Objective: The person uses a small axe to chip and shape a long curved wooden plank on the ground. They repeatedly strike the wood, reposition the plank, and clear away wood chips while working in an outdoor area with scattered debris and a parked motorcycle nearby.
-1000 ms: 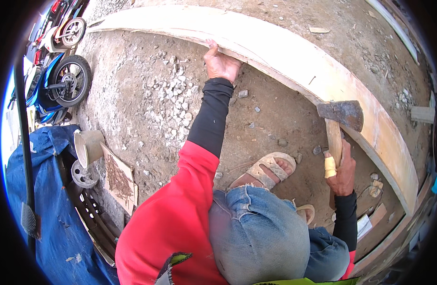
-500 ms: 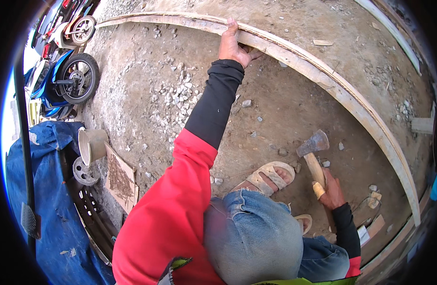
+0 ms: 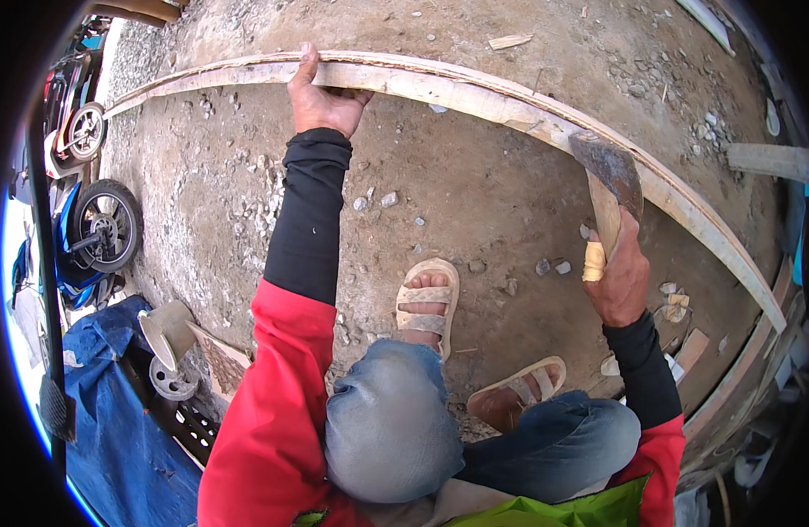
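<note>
A long, pale wooden board (image 3: 475,98), curved by the lens, stretches from the far left to the lower right in front of me. My left hand (image 3: 324,104) is closed around it left of its middle, thumb over the top edge. Its top edge looks rough and splintered. My right hand (image 3: 622,279) grips the wooden handle of a hatchet (image 3: 608,165), with a yellow wrap around the thumb. The dark, worn hatchet head is raised and overlaps the board's near side; I cannot tell whether it touches.
Bare dirt with scattered stones lies around my sandalled feet (image 3: 427,303). At left are a blue motorbike (image 3: 104,228), a blue tarp (image 3: 128,422), a pale bucket (image 3: 169,334) and a cardboard piece (image 3: 218,358). A wood chip (image 3: 510,41) lies beyond the board.
My right hand has lifted the hatchet from low beside my foot up to the board. My left hand still grips the board. The view has shifted, and my feet show more fully.
</note>
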Available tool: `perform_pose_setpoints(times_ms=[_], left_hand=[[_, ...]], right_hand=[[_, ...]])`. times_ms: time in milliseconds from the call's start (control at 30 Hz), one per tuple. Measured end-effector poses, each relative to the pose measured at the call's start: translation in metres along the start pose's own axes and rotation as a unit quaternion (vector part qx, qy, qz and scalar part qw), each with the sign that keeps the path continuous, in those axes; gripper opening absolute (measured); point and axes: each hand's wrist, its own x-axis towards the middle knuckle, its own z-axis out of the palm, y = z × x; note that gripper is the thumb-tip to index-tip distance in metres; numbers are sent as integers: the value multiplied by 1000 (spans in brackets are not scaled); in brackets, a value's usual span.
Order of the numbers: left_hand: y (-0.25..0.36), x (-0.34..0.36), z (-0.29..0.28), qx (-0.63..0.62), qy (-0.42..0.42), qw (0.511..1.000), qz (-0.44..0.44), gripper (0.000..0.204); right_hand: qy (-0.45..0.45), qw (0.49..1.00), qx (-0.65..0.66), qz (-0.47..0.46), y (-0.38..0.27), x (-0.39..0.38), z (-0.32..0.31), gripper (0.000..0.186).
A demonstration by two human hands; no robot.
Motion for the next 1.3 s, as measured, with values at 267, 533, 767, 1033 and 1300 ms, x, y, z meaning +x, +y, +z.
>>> perform_pose_setpoints(times_ms=[267,533,767,1033,1300], left_hand=[[91,64,-36,0,134,990,-29,100],[92,70,-72,9,148,989,-5,105],[88,106,-79,42,157,983,84,83],[80,130,-94,40,159,970,177,77],[93,115,-69,29,177,983,41,69]], right_hand=[[-144,987,-59,44,-12,7,-47,61],[-245,956,-128,93,-53,12,-74,68],[-271,941,-94,180,-66,25,-76,61],[-265,945,-85,169,-73,38,-82,59],[-278,942,-56,179,-76,55,-92,51]])
